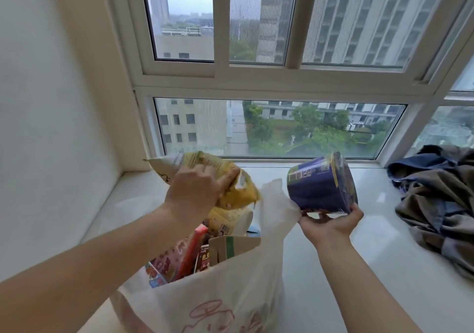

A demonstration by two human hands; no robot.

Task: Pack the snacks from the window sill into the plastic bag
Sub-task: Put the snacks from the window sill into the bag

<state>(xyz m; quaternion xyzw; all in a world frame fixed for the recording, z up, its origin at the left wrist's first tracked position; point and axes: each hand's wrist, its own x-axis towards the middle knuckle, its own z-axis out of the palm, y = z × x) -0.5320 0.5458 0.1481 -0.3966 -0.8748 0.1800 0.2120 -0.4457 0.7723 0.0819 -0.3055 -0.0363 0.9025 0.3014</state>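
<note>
A rumpled heap of blue and grey-brown clothing (436, 199) is lying on the right end of the pale window sill (372, 243), well apart from everything else, and behind the sill the white-framed window (256, 76) is showing tower blocks and green trees below. The white plastic bag (225, 294), printed with a pink line drawing, is standing near the front of the sill between the person's two forearms, its mouth gaping upward. Several packages are already crowding the opening: a red snack box (191, 249) standing on end, a brown cardboard carton (232, 246) with a green stripe beside it, and a yellow instant noodle cup (228, 221) lying on its side farther back, so little free room is showing at the top. The left hand (197, 191) is gripping a yellow crinkled snack packet (205, 163), fingers curled round its middle, holding it just above the bag's mouth and directly over the yellow cup. The right hand (331, 221) is holding a purple instant noodle bowl (322, 184) from underneath, fingers and thumb curled on its lower edge; the bowl is tilted on its side with the lid facing right, raised above the sill just to the right of the bag. One loose bag handle (275, 204) is standing up between the two hands, reaching the right hand's fingertips.
</note>
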